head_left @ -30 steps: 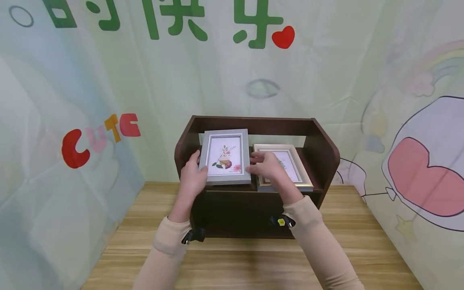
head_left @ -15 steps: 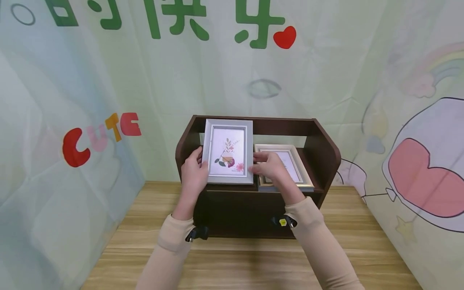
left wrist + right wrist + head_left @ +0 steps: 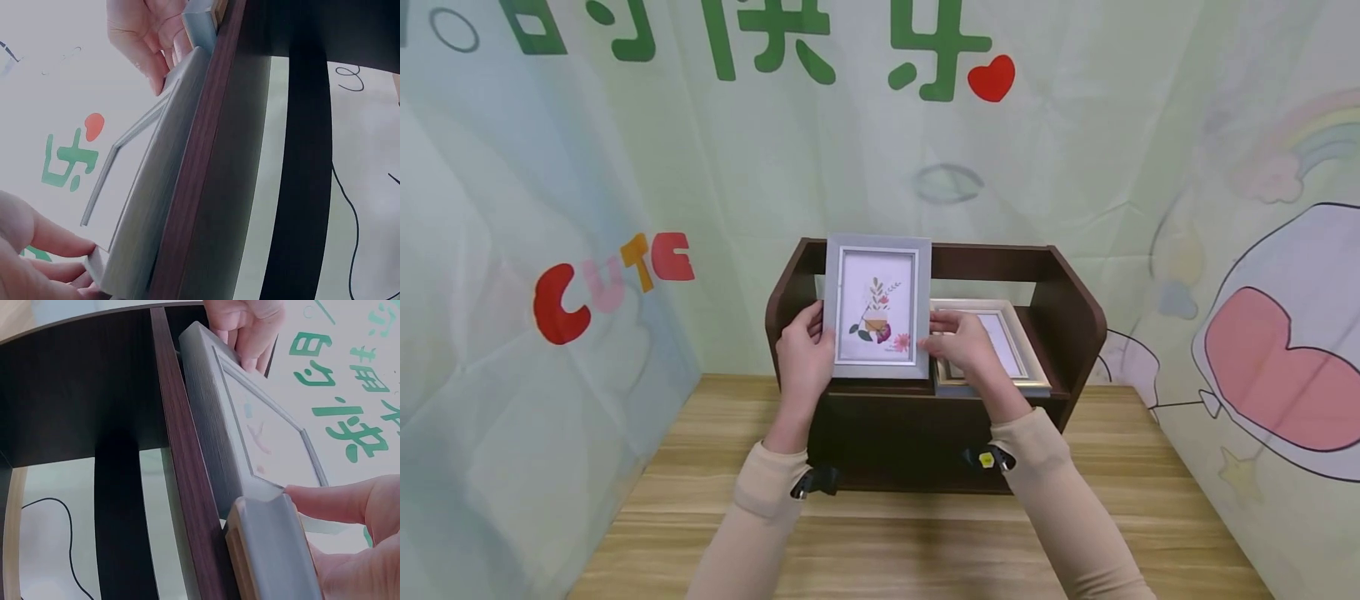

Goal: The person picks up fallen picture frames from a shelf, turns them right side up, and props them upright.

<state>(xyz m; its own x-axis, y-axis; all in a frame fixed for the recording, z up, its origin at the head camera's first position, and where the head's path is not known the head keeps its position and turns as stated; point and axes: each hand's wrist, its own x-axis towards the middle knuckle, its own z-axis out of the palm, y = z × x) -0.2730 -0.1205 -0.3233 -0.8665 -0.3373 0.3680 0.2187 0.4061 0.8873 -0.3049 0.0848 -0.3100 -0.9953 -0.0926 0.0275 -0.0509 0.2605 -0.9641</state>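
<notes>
Between both hands a grey picture frame (image 3: 877, 371) with a pressed-flower picture stands tilted back over the left part of a dark brown shelf (image 3: 865, 442). My left hand (image 3: 805, 352) grips its left side, thumb on the front edge and fingers behind. The right hand (image 3: 964, 343) pinches the opposite side low down, thumb at the front. In the left wrist view the bottom of the grey frame (image 3: 156, 169) lies close along the shelf's front edge (image 3: 200, 144). A second picture frame, gold-rimmed (image 3: 1018, 354), lies flat on the shelf under the right hand.
The shelf has raised side panels (image 3: 1075, 317) and a back rail (image 3: 992, 262). It stands on a wood-grain table (image 3: 715, 467). Behind and beside hangs a printed cloth backdrop (image 3: 737, 167) with green characters and cartoon shapes.
The grey picture frame has tipped up from lying nearly flat to a steeper stance, its top edge rising above the back rail. Both hands moved slightly right with it.
</notes>
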